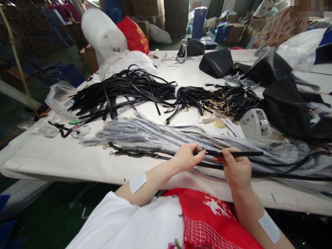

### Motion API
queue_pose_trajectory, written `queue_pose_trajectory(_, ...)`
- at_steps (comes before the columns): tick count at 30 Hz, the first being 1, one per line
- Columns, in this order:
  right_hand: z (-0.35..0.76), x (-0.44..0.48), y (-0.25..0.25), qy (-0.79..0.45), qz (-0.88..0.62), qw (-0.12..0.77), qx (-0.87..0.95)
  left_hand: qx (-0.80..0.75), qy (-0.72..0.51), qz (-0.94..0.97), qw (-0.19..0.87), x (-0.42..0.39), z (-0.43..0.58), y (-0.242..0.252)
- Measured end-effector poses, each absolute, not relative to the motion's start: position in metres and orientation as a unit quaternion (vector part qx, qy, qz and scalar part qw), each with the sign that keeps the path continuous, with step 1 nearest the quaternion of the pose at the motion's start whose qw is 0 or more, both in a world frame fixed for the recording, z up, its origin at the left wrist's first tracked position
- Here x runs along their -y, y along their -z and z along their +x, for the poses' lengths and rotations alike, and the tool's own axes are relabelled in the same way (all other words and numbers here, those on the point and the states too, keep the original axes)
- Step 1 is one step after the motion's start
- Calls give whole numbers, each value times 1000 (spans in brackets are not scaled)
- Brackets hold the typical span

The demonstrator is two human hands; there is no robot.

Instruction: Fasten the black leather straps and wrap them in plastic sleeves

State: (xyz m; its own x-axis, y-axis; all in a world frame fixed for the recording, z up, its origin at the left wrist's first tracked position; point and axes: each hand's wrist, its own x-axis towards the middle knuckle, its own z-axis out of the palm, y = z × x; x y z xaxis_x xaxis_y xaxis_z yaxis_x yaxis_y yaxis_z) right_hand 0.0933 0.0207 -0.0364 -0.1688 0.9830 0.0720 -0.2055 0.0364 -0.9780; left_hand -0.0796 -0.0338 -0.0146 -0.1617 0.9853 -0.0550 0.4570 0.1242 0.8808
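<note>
Between both hands runs a black strap with a small gold-coloured metal fitting near my left fingers. My left hand is closed, thumb and forefinger pinching the strap at that fitting. My right hand pinches the strap's flat length a little to the right, and its free end sticks out past the fingers. Just beneath lie straps in clear plastic sleeves. Loose black straps with gold clips lie along the table edge to the left of my left hand.
A large tied bundle of black straps with gold clips lies across the white table. A white tape dispenser stands to the right, near black bags. A white plastic roll and a red bag are at the back left.
</note>
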Motion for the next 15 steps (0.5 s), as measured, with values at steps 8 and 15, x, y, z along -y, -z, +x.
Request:
queue_pose_trajectory(8,95,-10,35,-451,-396,480,640,-688,-385,536,302,35,-69,9)
queue_pose_trajectory(15,96,-12,16,-411,-359,506,669,-654,-363,604,276,39,-65,4)
